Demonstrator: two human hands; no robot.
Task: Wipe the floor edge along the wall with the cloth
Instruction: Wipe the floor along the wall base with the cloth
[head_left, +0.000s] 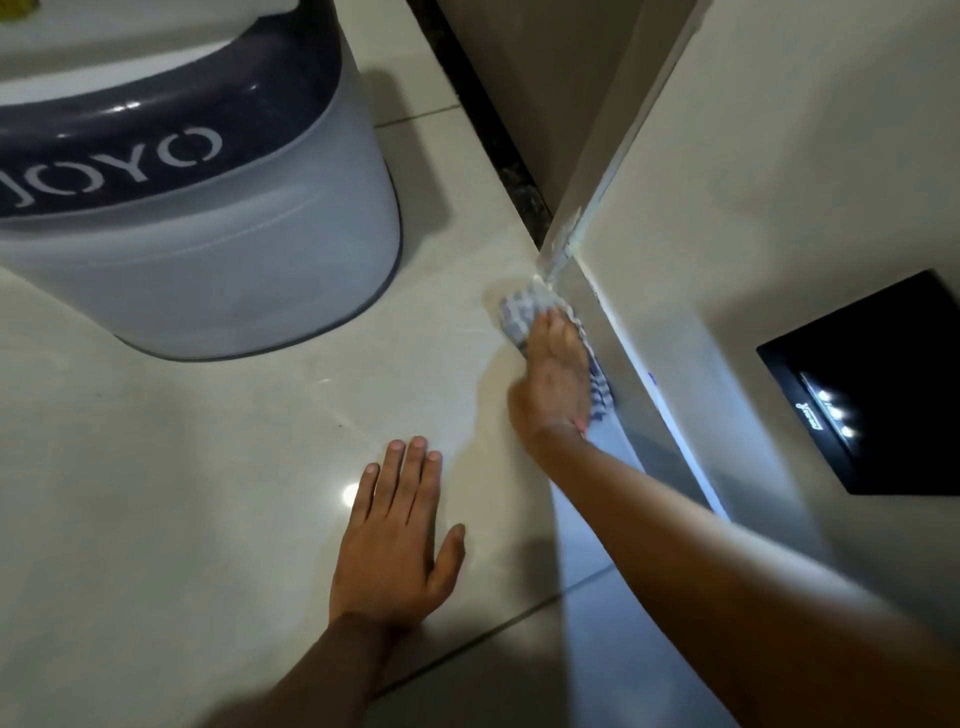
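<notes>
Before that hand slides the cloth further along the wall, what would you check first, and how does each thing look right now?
1. Cloth under the right hand: ok, fingers press it flat.
2. Cloth against the wall base: ok, it sits in the floor edge by the corner.
3. Left hand bracing on the floor: ok, palm flat, apart from the cloth.
4. Bin clear of the path: ok, it stands away from the wall.
5. Edge already clean: cannot tell.

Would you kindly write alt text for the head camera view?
A right hand presses a checked cloth along the floor edge at the wall corner. The left hand rests flat on the glossy tiles, near a grey bin.
</notes>
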